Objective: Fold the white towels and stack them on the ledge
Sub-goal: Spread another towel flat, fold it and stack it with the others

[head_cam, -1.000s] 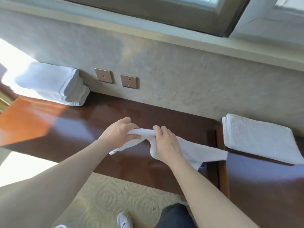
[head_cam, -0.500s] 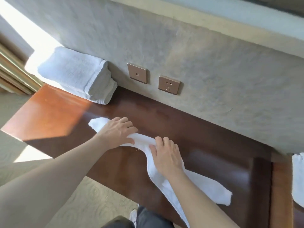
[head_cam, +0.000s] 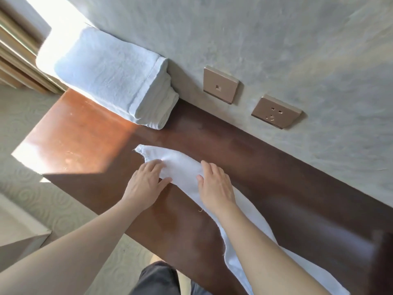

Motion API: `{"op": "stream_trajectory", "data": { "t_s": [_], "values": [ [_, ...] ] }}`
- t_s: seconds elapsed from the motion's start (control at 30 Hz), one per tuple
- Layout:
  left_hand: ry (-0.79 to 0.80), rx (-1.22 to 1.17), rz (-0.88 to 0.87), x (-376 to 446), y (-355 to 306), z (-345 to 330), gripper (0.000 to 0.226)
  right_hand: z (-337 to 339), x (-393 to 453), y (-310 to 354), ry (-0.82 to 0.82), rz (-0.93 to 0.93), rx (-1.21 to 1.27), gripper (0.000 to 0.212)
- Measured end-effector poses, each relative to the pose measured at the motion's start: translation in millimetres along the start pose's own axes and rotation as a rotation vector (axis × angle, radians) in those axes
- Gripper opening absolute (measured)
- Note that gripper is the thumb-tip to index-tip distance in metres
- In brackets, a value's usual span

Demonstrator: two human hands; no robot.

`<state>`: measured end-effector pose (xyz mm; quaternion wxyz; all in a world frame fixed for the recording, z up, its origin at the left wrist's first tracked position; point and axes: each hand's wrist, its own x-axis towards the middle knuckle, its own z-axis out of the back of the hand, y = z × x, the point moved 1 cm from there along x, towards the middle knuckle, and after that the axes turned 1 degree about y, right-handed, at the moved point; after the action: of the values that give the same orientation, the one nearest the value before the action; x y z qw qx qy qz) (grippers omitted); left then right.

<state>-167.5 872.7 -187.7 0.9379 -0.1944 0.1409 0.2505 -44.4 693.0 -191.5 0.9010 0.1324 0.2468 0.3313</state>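
Note:
A long white towel (head_cam: 180,169) lies stretched across the dark wooden ledge (head_cam: 265,188), running from the middle toward the lower right, where it hangs over the front edge. My left hand (head_cam: 146,182) rests on its near left edge with fingers laid flat. My right hand (head_cam: 214,184) presses flat on the towel just to the right, fingers straight. A stack of folded white towels (head_cam: 114,79) sits at the ledge's far left against the wall, partly in bright sunlight.
Two metal wall sockets (head_cam: 220,87) (head_cam: 276,111) are set in the grey wall just above the ledge. Patterned carpet (head_cam: 32,188) lies below the ledge's front edge. My dark trouser leg (head_cam: 157,279) shows at the bottom.
Both hands went from gripping the bunched towel to lying flat on it. The towel has been drawn leftward and laid out along the ledge. The view swung left; the right-hand folded towel left the frame.

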Motion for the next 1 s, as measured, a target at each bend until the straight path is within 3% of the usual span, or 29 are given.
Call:
{"op": "stream_trajectory", "data": {
  "t_s": [0.17,0.33,0.43,0.5,0.57,0.67,0.77,0.87,0.93,1.0],
  "values": [
    [-0.109,-0.468,0.426,15,29,4,0.038,-8,19,36,0.006,-0.127,-0.071,0.055],
    [0.028,-0.841,0.6,32,46,14,0.051,-18,19,57,-0.009,-0.166,-0.111,0.02],
    [0.08,-0.793,0.522,37,49,19,0.033,-19,13,64,-0.083,-0.222,-0.123,0.018],
    [0.067,-0.802,0.45,36,53,23,0.02,-19,8,72,-0.186,-0.208,-0.098,0.03],
    [0.103,-0.977,0.391,31,58,27,0.015,-20,8,83,-0.208,-0.081,-0.075,0.041],
    [0.147,-1.037,0.294,21,67,30,0.009,-29,14,100,-0.14,0.052,-0.106,0.033],
    [0.14,-0.87,0.277,15,82,28,0.018,-32,25,111,-0.101,-0.021,-0.111,0.014],
    [0.112,-0.813,0.284,12,98,28,0.031,-18,39,112,-0.194,-0.172,0.118,0.014],
    [0.059,-0.726,0.241,10,104,30,0.036,-7,48,111,-0.193,-0.097,0.223,0.015],
    [0.029,-0.682,0.203,8,105,33,0.039,0,52,118,0.017,0.034,0.17,0.032]
  ]
}}
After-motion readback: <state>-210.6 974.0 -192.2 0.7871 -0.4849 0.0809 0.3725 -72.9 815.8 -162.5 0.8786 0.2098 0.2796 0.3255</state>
